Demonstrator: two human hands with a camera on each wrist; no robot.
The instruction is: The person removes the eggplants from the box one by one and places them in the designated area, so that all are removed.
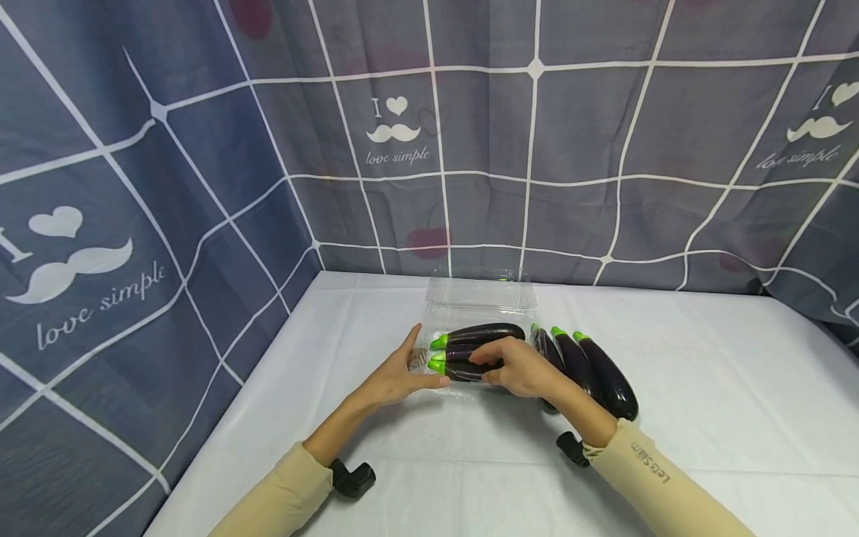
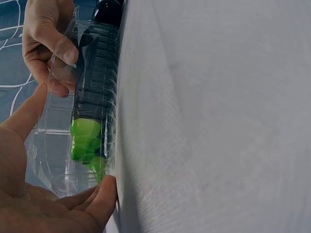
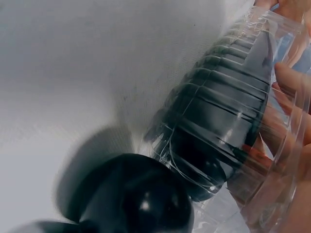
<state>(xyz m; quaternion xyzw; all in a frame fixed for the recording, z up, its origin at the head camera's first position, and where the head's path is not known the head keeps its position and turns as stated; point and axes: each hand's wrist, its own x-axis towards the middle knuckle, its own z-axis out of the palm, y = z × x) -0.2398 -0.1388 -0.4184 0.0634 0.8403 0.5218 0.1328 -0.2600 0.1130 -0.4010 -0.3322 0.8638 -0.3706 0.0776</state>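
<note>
A clear plastic box (image 1: 423,364) lies on the table with its hinged lid (image 1: 479,294) standing open behind it. Inside are three dark purple eggplants side by side, green stems to the left; the rear eggplant (image 1: 483,333) shows most fully. My left hand (image 1: 396,377) grips the box's left end, thumb at the front and forefinger at the back corner. Reaching over the right part of the box, my right hand (image 1: 517,367) holds the front eggplant (image 1: 463,371) between thumb and bent fingers. Its fingertips show through the plastic wall in the left wrist view.
Three more eggplants lie slanted just right of the box, under the right forearm; the outermost eggplant (image 1: 607,377) is nearest the open table. A white cloth (image 1: 470,477) covers the table. Grey checked curtains (image 1: 483,134) stand behind and at the left.
</note>
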